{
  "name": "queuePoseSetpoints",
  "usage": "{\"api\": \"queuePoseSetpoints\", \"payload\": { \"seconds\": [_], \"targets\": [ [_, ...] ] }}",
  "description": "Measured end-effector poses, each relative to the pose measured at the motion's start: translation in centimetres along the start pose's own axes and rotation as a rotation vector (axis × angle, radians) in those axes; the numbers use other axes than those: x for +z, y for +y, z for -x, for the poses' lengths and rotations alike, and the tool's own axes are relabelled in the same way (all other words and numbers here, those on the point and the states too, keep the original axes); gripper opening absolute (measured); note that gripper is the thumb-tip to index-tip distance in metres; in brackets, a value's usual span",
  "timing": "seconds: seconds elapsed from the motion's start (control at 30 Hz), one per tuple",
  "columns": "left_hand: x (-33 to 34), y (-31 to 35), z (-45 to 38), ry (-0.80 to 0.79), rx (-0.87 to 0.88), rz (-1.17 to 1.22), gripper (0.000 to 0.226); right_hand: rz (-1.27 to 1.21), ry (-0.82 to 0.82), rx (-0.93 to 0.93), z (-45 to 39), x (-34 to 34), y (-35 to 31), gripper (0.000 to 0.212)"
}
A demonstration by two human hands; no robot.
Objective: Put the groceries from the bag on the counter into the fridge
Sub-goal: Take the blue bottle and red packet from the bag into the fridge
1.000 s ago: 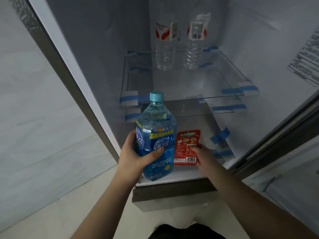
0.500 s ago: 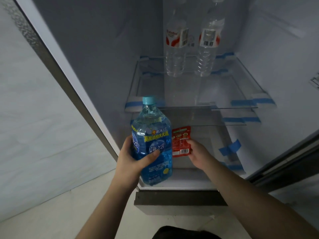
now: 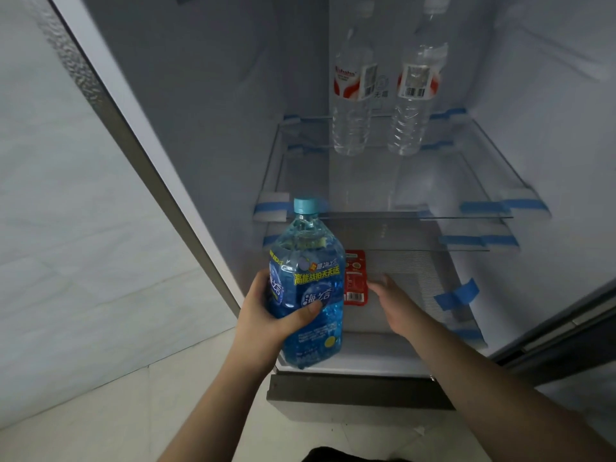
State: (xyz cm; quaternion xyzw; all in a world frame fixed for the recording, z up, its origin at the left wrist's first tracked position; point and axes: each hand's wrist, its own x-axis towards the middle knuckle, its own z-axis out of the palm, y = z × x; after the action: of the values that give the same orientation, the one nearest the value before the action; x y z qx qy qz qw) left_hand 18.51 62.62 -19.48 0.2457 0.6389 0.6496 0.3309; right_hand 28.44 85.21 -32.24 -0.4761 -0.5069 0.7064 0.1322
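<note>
My left hand [image 3: 266, 315] grips a big blue drink bottle [image 3: 308, 288] with a light blue cap, held upright in front of the open fridge's lower left. My right hand [image 3: 396, 305] reaches into the lowest compartment and pinches the right edge of a small red packet [image 3: 355, 278], which is under the lower glass shelf [image 3: 466, 248]. The bottle hides the packet's left side. Whether the packet rests on the fridge floor I cannot tell.
Two clear water bottles [image 3: 353, 95] [image 3: 415, 91] with red and white labels stand at the back of the upper glass shelf [image 3: 483, 208]. Blue tape strips mark the shelf edges. The fridge's left wall [image 3: 200, 128] and the tiled floor [image 3: 100, 411] border the opening.
My right hand has pushed the red packet deeper into the lowest compartment, under the shelf. The blue bottle stays in my left hand, raised slightly towards the fridge.
</note>
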Motion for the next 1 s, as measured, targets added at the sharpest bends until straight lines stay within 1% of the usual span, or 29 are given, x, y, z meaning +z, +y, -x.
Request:
{"api": "queuePoseSetpoints", "payload": {
  "seconds": [0.07, 0.2, 0.23, 0.3, 0.33, 0.37, 0.47, 0.53, 0.6, 0.73, 0.9, 1.0],
  "targets": [
    [-0.1, 0.1, -0.1, -0.011, 0.004, -0.005, 0.072, 0.048, -0.003, -0.037, 1.0, -0.5, 0.3, 0.077],
    [0.0, 0.4, -0.6, -0.028, 0.01, 0.01, 0.073, 0.062, -0.034, -0.155, 5.2, -0.8, -1.0, 0.059],
    [0.1, 0.6, -0.8, -0.033, 0.01, 0.01, 0.073, 0.057, -0.054, -0.191, 6.5, -0.7, -1.6, 0.052],
    [0.4, 0.9, -1.1, -0.05, 0.013, 0.021, 0.073, 0.049, -0.097, -0.266, 9.2, -0.5, -3.3, 0.027],
    [0.6, 1.1, -1.3, -0.061, 0.018, 0.029, 0.073, 0.051, -0.113, -0.31, 10.4, -0.3, -4.1, 0.019],
    [0.9, 1.4, -1.6, -0.074, 0.029, 0.034, 0.072, 0.053, -0.127, -0.359, 11.5, -0.2, -4.8, 0.019],
    [1.8, 2.1, -2.3, -0.12, 0.073, 0.061, 0.071, 0.091, -0.141, -0.501, 13.8, -0.3, -6.6, 0.036],
    [2.7, 2.8, -2.9, -0.147, 0.096, 0.101, 0.072, 0.115, -0.168, -0.567, 15.0, -0.5, -7.7, 0.038],
    [3.5, 3.6, -3.5, -0.17, 0.127, 0.11, 0.072, 0.127, -0.201, -0.607, 15.8, -0.7, -8.6, 0.04],
    [5.0, 5.3, -4.8, -0.204, 0.204, 0.101, 0.07, 0.125, -0.203, -0.672, 16.5, -1.6, -10.2, 0.048],
    [6.8, 7.8, -6.5, -0.241, 0.289, 0.082, 0.069, 0.146, -0.178, -0.805, 16.7, -2.5, -12.8, 0.055],
    [7.3, 9.5, -7.7, -0.259, 0.32, 0.049, 0.072, 0.159, -0.139, -0.854, 16.4, -2.4, -14.0, 0.054]
  ]
}}
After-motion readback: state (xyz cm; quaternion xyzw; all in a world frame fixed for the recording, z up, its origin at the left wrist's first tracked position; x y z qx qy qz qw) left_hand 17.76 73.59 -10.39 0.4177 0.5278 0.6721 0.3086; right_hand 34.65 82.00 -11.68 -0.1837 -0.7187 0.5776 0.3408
